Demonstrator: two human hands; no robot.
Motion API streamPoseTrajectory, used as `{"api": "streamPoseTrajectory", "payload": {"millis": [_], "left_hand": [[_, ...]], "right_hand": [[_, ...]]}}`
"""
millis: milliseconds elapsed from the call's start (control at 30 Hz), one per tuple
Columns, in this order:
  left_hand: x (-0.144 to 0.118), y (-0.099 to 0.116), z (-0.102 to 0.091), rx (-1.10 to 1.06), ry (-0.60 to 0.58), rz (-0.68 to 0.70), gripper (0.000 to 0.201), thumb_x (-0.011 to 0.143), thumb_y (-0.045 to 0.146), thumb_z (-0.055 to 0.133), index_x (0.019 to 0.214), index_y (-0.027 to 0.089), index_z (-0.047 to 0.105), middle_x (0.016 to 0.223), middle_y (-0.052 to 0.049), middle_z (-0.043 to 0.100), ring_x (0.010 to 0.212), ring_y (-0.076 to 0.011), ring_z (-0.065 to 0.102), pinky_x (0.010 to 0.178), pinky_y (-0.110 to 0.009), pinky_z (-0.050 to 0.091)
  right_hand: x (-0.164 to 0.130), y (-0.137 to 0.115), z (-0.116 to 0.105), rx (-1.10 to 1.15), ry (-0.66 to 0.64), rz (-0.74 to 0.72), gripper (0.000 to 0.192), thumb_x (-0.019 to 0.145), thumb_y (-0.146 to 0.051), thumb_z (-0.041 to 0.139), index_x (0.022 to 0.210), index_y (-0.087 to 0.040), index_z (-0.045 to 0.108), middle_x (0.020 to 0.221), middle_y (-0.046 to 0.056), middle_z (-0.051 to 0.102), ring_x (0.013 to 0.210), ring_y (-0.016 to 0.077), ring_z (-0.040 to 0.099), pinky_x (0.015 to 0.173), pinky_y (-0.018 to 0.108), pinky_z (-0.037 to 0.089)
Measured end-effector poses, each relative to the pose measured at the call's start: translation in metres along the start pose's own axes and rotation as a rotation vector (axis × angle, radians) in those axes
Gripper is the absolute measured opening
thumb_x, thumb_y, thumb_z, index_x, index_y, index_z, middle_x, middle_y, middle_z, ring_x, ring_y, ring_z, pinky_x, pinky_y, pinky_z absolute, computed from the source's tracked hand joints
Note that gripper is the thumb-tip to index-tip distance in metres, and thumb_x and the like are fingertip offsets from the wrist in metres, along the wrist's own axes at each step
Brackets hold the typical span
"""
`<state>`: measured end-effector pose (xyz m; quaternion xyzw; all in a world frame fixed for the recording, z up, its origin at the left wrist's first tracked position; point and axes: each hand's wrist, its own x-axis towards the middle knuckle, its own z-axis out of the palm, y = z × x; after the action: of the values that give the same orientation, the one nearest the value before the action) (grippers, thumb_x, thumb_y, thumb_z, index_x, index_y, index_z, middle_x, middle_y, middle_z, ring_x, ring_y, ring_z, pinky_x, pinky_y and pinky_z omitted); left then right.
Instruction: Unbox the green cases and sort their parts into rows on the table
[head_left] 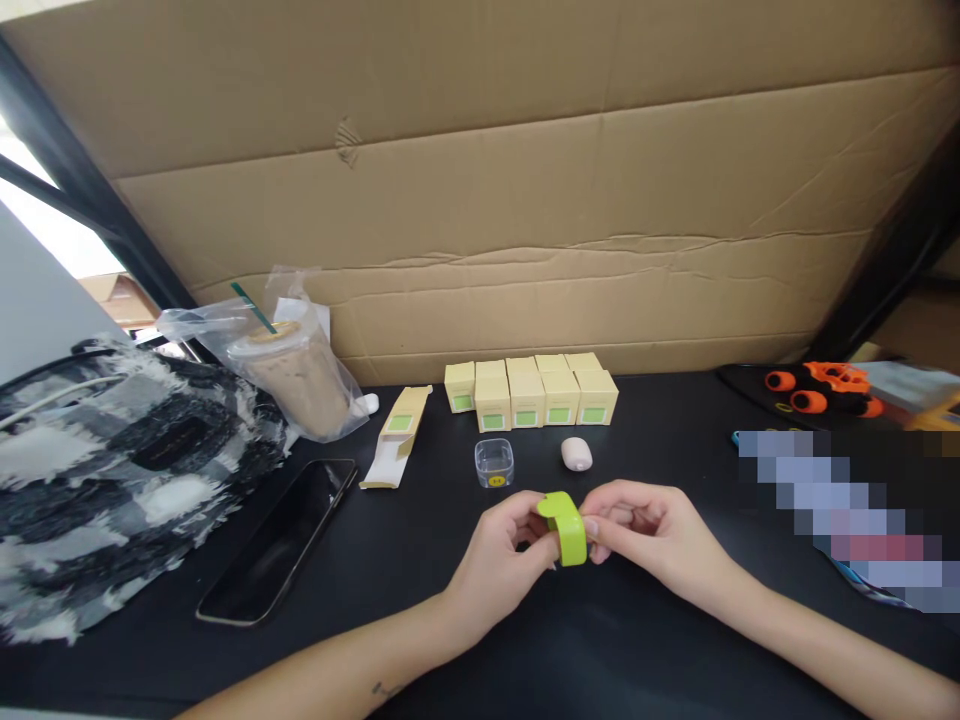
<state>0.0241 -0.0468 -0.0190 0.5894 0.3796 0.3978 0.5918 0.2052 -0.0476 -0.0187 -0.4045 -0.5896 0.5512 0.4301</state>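
left hand and right hand both pinching the green piece, pink case at its twelve o'clock, clear container at ten!

No wording can be read with certainty. On the tabletop, the small clear container near the middle carries a yellow sticker with a dark mark, too small to decipher. Farther back, the front pale-yellow boxes bear light-edged green labels whose print is too fine to tell. Left of them, the opened carton has a similar green panel, equally illegible.
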Motion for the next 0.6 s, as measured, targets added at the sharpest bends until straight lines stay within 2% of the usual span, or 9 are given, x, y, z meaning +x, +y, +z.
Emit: {"api": "streamPoseTrajectory", "payload": {"millis": [133,200,267,333,433,533,600], "left_hand": [[0.001,-0.002,-0.001,0.01,-0.018,0.009,0.025,0.073,0.034,0.071,0.087,0.015,0.065,0.077,-0.002,0.062,0.07,-0.0137,0.056,0.065,-0.025,0.046],[0.002,-0.002,-0.001,0.019,-0.014,0.028,0.025,0.073,0.033,0.07,0.09,0.016,0.064,0.078,-0.003,0.062,0.071,-0.0141,0.056,0.069,-0.026,0.046],[0.003,0.0,0.0,0.041,-0.019,0.06,0.023,0.074,0.03,0.069,0.092,0.017,0.064,0.086,-0.004,0.062,0.075,-0.0145,0.057,0.072,-0.027,0.047],[0.002,0.002,0.001,0.07,-0.018,0.088,0.018,0.074,0.028,0.067,0.088,0.017,0.064,0.1,-0.005,0.058,0.076,-0.0135,0.058,0.07,-0.026,0.048],[0.001,0.004,0.001,0.11,-0.002,0.074,0.014,0.073,0.028,0.066,0.081,0.017,0.063,0.113,-0.006,0.048,0.069,-0.0096,0.058,0.059,-0.023,0.049],[0.002,0.005,-0.001,0.177,0.048,0.105,0.011,0.072,0.025,0.066,0.075,0.016,0.061,0.102,-0.004,0.049,0.069,-0.0092,0.056,0.056,-0.021,0.048],[0.004,0.004,-0.004,0.161,0.094,0.134,0.014,0.072,0.026,0.066,0.072,0.016,0.057,0.091,-0.002,0.051,0.068,-0.0096,0.053,0.056,-0.021,0.048]], "right_hand": [[0.0,-0.001,-0.004,-0.06,-0.06,-0.034,0.028,0.076,-0.044,0.069,0.08,-0.017,0.064,0.065,0.002,0.067,0.06,0.0159,0.066,0.06,0.029,0.055],[0.0,-0.003,-0.007,-0.146,-0.053,-0.148,0.028,0.078,-0.041,0.068,0.095,-0.019,0.062,0.081,0.004,0.068,0.072,0.0169,0.066,0.07,0.031,0.055],[-0.001,-0.005,-0.008,-0.273,-0.054,-0.285,0.046,0.075,-0.035,0.071,0.116,-0.023,0.054,0.103,0.006,0.065,0.085,0.0176,0.064,0.08,0.033,0.052],[-0.002,-0.007,-0.007,-0.395,-0.093,-0.348,0.059,0.073,-0.031,0.073,0.125,-0.027,0.048,0.113,0.006,0.06,0.091,0.0181,0.061,0.085,0.034,0.05],[-0.004,-0.01,-0.005,-0.525,-0.131,-0.322,0.044,0.075,-0.031,0.07,0.116,-0.026,0.055,0.101,0.004,0.062,0.088,0.0185,0.059,0.082,0.033,0.05],[-0.004,-0.013,-0.01,-0.58,-0.108,-0.338,0.04,0.075,-0.028,0.067,0.113,-0.026,0.053,0.097,0.003,0.06,0.088,0.0191,0.059,0.083,0.034,0.05],[0.0,-0.017,-0.025,-0.591,-0.077,-0.373,0.043,0.078,-0.027,0.062,0.119,-0.026,0.048,0.103,0.004,0.059,0.092,0.0198,0.06,0.084,0.035,0.05]]}}
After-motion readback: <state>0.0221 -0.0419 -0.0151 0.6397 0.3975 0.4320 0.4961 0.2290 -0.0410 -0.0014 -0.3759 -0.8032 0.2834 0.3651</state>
